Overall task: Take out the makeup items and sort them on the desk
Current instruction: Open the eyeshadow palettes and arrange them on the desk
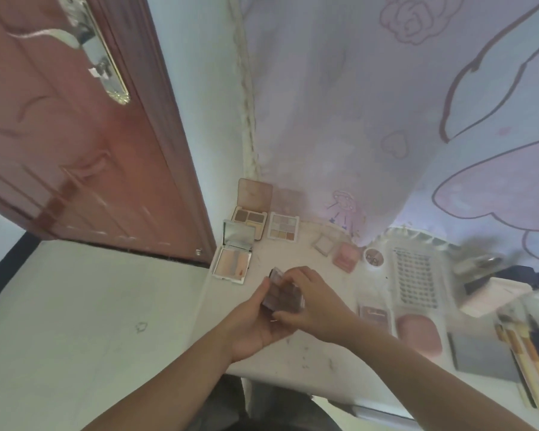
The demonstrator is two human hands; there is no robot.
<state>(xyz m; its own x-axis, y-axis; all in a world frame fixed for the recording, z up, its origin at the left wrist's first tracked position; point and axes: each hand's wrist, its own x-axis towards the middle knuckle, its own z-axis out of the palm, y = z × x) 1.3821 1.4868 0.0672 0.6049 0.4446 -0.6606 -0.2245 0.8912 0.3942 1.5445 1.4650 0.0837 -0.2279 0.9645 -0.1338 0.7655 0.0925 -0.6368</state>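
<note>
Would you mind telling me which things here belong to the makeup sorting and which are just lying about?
Part of the job:
left hand and right hand, both gripping the palette
three open palettes
pink compact
round pot

Just lying about:
door
patterned cloth
white perforated tray

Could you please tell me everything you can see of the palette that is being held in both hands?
The held palette is a small rectangular eyeshadow case with a grid of muted brown and mauve pans, apparently under a clear plastic cover. It is tilted, raised just above the desk. The left hand cradles it from below; the right hand grips its right edge. Motion blur hides finer details.
</note>
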